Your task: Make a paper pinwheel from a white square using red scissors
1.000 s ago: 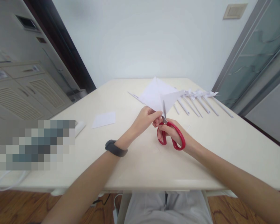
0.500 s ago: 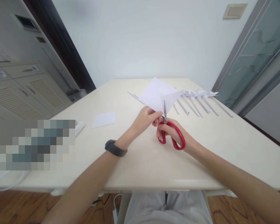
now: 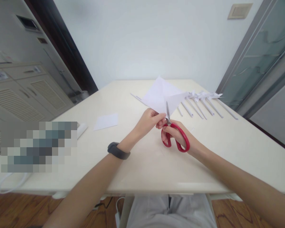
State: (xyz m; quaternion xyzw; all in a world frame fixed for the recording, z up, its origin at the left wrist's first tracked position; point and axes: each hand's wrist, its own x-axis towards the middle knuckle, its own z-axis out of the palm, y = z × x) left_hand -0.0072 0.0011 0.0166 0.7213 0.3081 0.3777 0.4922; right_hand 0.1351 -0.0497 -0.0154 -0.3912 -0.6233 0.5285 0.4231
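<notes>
A white square sheet of paper (image 3: 154, 95), turned corner-up, is pinched at its lower corner by my left hand (image 3: 154, 119). Red-handled scissors (image 3: 184, 139) sit in my right hand (image 3: 177, 130), with fingers through the loops. Their blades point away from me and lie at the paper, one blade showing in front of it near the lower corner. The right part of the sheet is lifted along a slit beside the blades. My two hands are almost touching. A black band circles my left wrist.
Several white paper pinwheels with rolled-paper sticks (image 3: 199, 109) lie in a row at the right back. Thin paper rolls (image 3: 139, 98) lie behind my left hand. A small white sheet (image 3: 106, 122) rests on the left of the cream table (image 3: 142, 171), with a pixelated item beyond it.
The scissors' handles have spread slightly apart and shifted a little to the right. The paper's top corner has tilted slightly up and right. My left hand keeps its pinch.
</notes>
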